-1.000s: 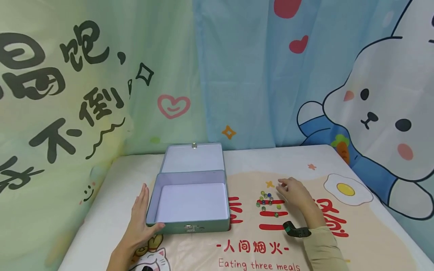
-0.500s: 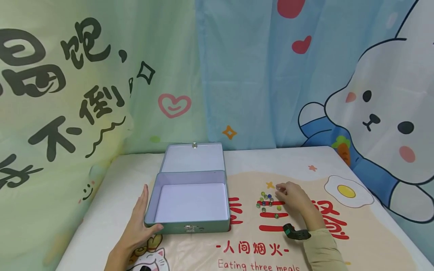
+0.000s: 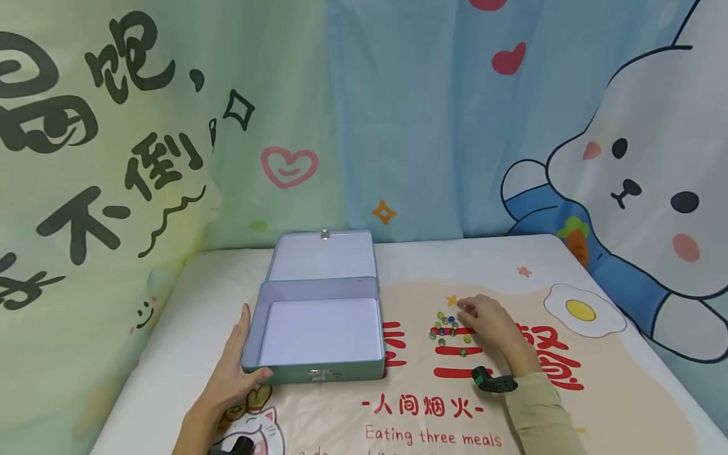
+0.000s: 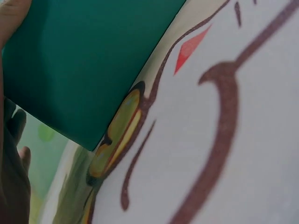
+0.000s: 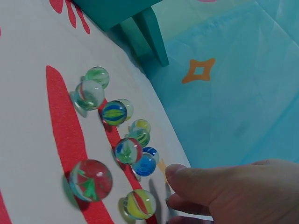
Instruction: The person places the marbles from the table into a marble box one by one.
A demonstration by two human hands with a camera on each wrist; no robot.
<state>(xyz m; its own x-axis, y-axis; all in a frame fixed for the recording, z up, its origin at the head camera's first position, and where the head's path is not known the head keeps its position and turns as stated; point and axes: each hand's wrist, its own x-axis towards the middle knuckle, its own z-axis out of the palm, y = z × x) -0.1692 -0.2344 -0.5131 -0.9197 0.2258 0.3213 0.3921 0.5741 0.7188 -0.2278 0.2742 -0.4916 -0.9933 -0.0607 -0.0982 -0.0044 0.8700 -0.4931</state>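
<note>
Left of centre in the head view stands a rectangular tin box (image 3: pixel 290 374), green outside and pale inside. Its lid (image 3: pixel 324 258) is tipped back. My left hand (image 3: pixel 227 370) rests against the box's left front corner, thumb at the front, fingers straight along the side. To the right lies a loose cluster of glass marbles (image 3: pixel 441 342) on the cloth. My right hand (image 3: pixel 490 323) hovers at their right edge, fingers loosely bent. In the right wrist view, no marble shows in that hand; the nearest are a blue marble (image 5: pixel 145 165) and a yellow-red marble (image 5: pixel 140 204).
A printed cloth (image 3: pixel 432 436) with red lettering covers the table. Printed curtains (image 3: pixel 398 126) hang directly behind the table's back edge. A dark band (image 3: pixel 493 383) circles the right wrist.
My right hand has moved slightly left, toward the marbles. The head view has tilted a little, shifting everything upward. My left hand stays at the box.
</note>
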